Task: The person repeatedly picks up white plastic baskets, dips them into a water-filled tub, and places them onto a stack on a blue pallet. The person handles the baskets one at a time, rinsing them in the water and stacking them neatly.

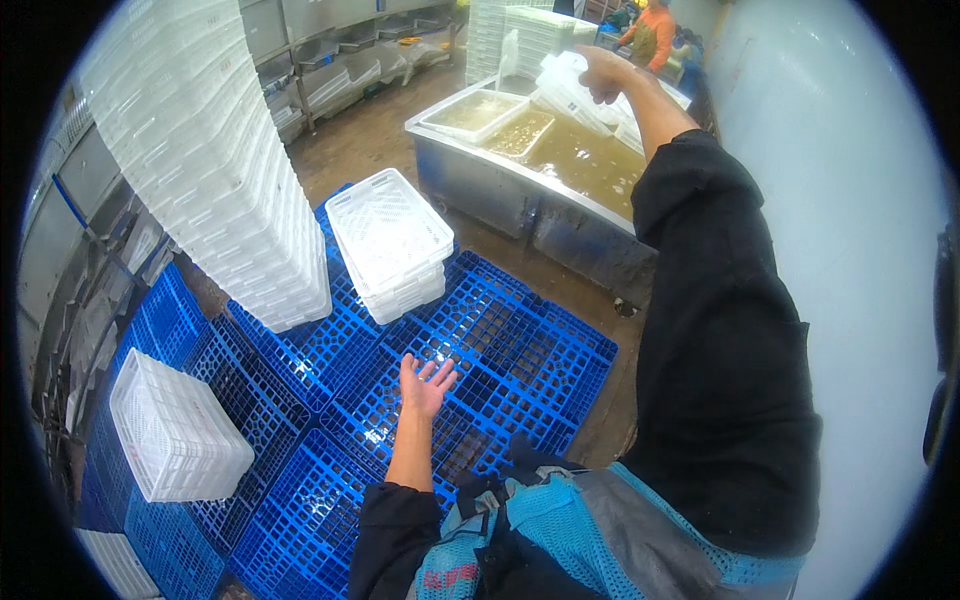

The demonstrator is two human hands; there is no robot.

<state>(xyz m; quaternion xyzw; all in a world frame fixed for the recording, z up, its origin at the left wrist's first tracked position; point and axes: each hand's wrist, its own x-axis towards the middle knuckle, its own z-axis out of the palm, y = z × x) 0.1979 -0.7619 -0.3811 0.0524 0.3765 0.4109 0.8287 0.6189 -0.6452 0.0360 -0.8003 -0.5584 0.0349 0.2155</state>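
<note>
My right hand (604,76) reaches far out over a metal tub (480,170) of murky brownish water. Its fingers curl down at the edge of a white plastic crate (568,88), which is tilted over the water; the exact grip is partly hidden. Lower and nearer, my left hand (427,388) is open, palm up with fingers spread, holding nothing. It hovers above blue plastic pallets (500,340). Beyond it, a short stack of white crates (390,235) stands on the pallets.
A tall leaning stack of white crates (210,170) rises at the left. Another white crate stack (180,430) sits nearer on the left. Basins (475,112) sit in the tub's far end. A person in orange (655,35) stands far back. A pale wall (840,200) runs along the right.
</note>
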